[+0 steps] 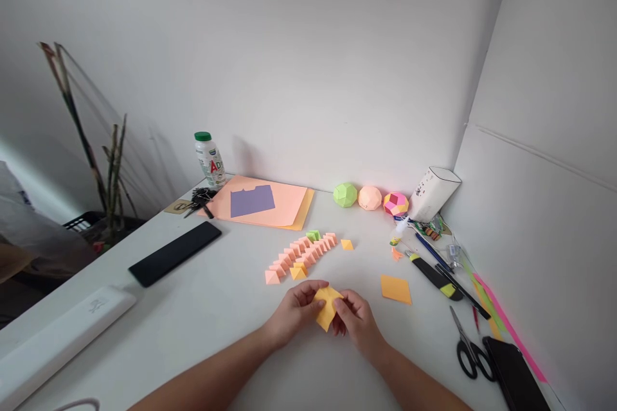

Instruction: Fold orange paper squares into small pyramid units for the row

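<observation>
A small yellow-orange piece of folded paper [328, 309] is held up between my two hands, just above the table. My left hand [299, 308] pinches its left side, with the thumb on the near face. On the right edge, the thumb and fingers of my right hand [354, 318] grip it too. Beyond my hands lie rows of folded peach paper units [294, 253], with a few orange units [299, 270] and green units [313, 235] beside them. One more orange unit [347, 244] lies apart. To the right rests a flat orange paper stack [396, 289].
Three paper balls, one of them green [345, 195], stand by the wall. Right side: glue bottle [399, 231], utility knife [434, 276], scissors [470, 347], phone [515, 372]. Left side: black slab [176, 253], long white case [62, 334], peach sheets [289, 199], white bottle [210, 160].
</observation>
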Available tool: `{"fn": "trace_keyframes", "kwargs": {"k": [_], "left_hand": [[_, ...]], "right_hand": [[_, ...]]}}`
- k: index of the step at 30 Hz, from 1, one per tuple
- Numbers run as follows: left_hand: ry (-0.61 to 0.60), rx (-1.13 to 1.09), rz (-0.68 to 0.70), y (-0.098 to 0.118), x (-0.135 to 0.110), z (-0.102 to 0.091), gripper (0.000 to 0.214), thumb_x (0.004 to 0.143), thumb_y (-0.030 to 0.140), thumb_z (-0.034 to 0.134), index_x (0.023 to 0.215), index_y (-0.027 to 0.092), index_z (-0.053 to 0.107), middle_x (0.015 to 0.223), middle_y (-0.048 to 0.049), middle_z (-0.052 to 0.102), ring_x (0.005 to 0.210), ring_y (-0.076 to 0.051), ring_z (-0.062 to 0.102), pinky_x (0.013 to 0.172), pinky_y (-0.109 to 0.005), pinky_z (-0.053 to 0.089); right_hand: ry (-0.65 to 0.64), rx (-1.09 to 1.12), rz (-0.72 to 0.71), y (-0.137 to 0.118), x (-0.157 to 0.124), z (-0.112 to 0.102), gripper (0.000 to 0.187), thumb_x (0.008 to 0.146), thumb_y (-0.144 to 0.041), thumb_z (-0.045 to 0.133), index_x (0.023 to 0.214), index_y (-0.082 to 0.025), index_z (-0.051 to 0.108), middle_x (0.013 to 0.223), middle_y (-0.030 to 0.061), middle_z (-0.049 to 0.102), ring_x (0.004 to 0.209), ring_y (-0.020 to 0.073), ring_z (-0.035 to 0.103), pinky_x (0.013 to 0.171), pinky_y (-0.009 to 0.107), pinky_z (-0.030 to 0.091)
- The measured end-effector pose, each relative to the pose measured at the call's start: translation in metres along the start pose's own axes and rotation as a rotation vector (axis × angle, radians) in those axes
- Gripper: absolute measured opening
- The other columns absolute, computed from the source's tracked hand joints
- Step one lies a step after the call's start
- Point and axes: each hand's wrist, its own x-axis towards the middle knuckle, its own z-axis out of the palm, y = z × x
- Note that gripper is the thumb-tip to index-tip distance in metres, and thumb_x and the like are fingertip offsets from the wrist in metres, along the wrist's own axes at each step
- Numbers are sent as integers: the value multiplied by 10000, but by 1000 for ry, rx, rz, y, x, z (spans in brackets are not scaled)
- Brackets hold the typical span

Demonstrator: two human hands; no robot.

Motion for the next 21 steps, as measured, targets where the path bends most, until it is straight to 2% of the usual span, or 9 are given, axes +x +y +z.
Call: {"fn": "trace_keyframes", "kwargs": {"k": [2,4,10,16,21], "left_hand": [[-35,-11,14,1,1,2,307,783,336,633,1038,183,559,838,-63,694,657,-223,670,664,-398,506],[-37,-12,21,1,1,1,312,790,342,624,1049,183,552,805,-55,696,669,-227,670,669,-402,503],[37,43,-43,-3,0,-2,293,776,365,638,991,177,573,824,-50,696,731,-212,661,690,-356,494],[-23,27,-19,-3,-1,0,311,797,369,615,1023,166,551,780,-56,692,692,-219,667,679,-375,492],[-12,29,-22,-3,0,-1,320,782,373,632,1009,162,553,791,-63,693,691,-224,669,662,-369,494]], "right_hand": [[32,28,-8,-1,0,0,325,816,-475,566,919,-170,524,546,-35,558,462,101,504,452,209,364],[54,44,-8,0,0,1,354,793,-475,596,966,-179,510,568,-38,558,459,99,499,447,210,367],[69,11,-26,2,1,2,327,750,-483,633,829,-180,541,545,-49,523,438,99,489,449,226,388],[64,-30,-56,4,0,3,282,766,-446,626,831,-179,561,561,-41,533,451,103,498,460,233,408],[73,-56,-74,6,-1,3,252,780,-420,617,850,-183,570,559,-39,537,452,102,500,460,229,418]]}}
